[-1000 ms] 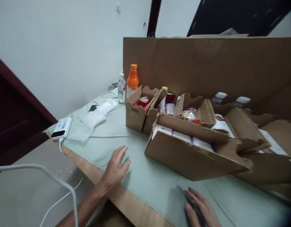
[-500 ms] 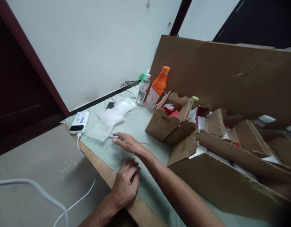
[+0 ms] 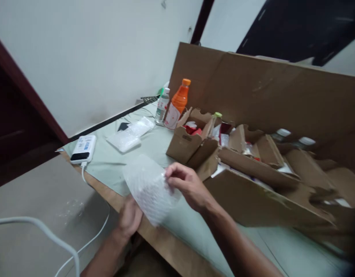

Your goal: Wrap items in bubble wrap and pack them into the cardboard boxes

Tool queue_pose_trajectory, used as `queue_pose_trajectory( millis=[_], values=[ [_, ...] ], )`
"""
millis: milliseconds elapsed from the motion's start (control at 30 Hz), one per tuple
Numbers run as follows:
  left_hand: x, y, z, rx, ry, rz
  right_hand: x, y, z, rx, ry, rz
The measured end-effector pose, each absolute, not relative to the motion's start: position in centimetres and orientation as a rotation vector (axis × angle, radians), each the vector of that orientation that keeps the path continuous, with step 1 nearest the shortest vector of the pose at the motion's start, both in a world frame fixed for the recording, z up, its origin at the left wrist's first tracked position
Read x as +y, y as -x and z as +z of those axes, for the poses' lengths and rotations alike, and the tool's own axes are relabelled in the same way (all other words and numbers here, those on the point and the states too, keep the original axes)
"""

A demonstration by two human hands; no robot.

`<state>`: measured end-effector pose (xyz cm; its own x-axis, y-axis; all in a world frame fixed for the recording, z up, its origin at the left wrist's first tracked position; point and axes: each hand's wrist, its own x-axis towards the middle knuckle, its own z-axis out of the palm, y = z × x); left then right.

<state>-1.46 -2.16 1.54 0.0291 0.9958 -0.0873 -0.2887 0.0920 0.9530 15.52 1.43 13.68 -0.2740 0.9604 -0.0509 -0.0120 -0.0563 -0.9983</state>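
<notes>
A piece of clear bubble wrap [image 3: 150,188], flat like a bag or sheet, is held up above the near edge of the table. My right hand [image 3: 189,186] pinches its right edge between thumb and fingers. At the lower left edge of the wrap is my left hand [image 3: 130,217], smeared by motion. Its fingers are partly hidden by the wrap, so I cannot tell whether they grip it. More bubble wrap [image 3: 124,140] lies flat on the table farther back.
Cardboard boxes [image 3: 183,144] with packed items stand at the right, before a tall cardboard panel [image 3: 238,84]. An orange bottle [image 3: 177,104] and a clear bottle [image 3: 162,105] stand behind. A white power bank [image 3: 83,149] with a cable lies at the table's left corner.
My right hand has taken hold of a piece of bubble wrap and drawn it toward me off the others. My left hand has shifted left, beside it. The view has turned slightly right.
</notes>
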Motion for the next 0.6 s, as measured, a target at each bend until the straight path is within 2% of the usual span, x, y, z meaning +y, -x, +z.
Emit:
queue_pose_trajectory(
  millis=[133,233,400,600],
  values=[
    [-3.1,1.1,3.2,0.751,-0.596,0.952,-5.6,-24.3,14.1,-1.350,1.283,1.536],
    [-4.8,-0.8,4.5,0.719,-0.575,0.730,-9.6,-28.8,12.6,-1.361,1.429,1.543],
    [-6.4,-5.6,5.2,1.010,-1.133,0.641,-13.0,-33.8,9.6,-1.352,1.562,1.330],
    [-6.2,-8.6,4.0,1.247,-1.884,0.568,-14.9,-37.4,7.8,-1.357,1.809,0.806]
  ],
)
